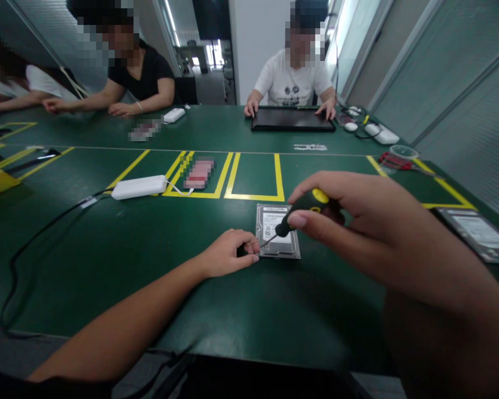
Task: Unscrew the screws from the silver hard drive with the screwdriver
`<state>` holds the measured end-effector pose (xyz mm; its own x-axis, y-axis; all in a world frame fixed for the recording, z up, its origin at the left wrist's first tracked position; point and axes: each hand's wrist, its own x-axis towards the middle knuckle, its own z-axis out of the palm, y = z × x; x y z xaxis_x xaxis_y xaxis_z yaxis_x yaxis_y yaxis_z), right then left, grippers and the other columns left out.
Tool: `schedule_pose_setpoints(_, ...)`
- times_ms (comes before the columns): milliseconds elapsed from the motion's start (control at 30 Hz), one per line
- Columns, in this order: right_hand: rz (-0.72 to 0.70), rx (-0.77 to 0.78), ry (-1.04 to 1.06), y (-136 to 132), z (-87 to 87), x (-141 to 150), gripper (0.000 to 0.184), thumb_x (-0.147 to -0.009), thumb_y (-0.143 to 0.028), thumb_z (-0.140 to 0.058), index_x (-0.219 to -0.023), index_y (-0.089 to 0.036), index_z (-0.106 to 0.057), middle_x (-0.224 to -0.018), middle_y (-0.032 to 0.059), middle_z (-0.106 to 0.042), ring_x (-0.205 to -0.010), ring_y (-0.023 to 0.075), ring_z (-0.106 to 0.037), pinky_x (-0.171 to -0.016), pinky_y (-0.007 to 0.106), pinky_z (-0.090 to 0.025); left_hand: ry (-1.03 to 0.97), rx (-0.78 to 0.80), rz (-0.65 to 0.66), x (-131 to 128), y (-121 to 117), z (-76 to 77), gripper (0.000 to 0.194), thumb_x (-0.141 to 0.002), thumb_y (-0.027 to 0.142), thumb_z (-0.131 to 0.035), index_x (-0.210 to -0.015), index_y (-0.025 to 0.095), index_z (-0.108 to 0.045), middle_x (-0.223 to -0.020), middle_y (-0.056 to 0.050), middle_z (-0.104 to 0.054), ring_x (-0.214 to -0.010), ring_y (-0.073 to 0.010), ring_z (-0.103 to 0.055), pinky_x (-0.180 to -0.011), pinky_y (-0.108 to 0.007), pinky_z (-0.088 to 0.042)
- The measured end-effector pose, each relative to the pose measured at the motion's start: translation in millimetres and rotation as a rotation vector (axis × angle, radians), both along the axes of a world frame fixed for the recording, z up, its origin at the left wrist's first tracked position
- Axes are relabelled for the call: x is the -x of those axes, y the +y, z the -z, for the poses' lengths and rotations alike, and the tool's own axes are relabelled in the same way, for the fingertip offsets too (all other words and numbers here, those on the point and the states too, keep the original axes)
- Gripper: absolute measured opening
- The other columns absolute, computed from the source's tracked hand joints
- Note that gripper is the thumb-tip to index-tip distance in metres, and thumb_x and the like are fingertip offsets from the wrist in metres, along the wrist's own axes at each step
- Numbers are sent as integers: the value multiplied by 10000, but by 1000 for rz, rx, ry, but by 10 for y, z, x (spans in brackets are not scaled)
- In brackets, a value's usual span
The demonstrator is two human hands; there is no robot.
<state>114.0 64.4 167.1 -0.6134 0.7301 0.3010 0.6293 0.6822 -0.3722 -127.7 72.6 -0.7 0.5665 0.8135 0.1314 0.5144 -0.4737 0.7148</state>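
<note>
The right hand (363, 216) gripped a screwdriver (303, 205), apparently working the near-left corner of the hard drive (268, 224); turning called for steadiness. Whether the left hand (227, 252) pinched anything was unclear.

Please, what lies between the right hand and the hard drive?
The head view shows a screwdriver: the right hand holds its handle, and its shaft slants toward the hard drive, near the left hand.

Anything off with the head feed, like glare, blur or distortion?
Head view: soft sheen on the green tabletop; far window washed out; right hand looms large, being close to the lens; pixel blocks cover the pink device; fine print on the hard drive is too small to read.
</note>
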Motion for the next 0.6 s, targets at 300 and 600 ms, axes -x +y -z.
schedule_pose_setpoints(300,37,60,-66,106,179,64,332,-990,-475,-428,-969,-183,-585,-768,14,-614,-645,125,-514,-578,259,-276,-4,23,6,-3,2,-7,88,-813,229,-659,-870,168,-633,-779,13,-642,-721,-123,-598,-730,-264,-446)
schedule_pose_setpoints(600,8,114,-147,213,335,178,275,-980,-420,-471,-929,-162,-549,-752,16,-613,-595,103,-468,-558,262,-212,-5,38,5,-5,-8,-19,100,-829,246,-652,-888,167,-638,-790,9,-650,-726,-126,-606,-741,-270,-451)
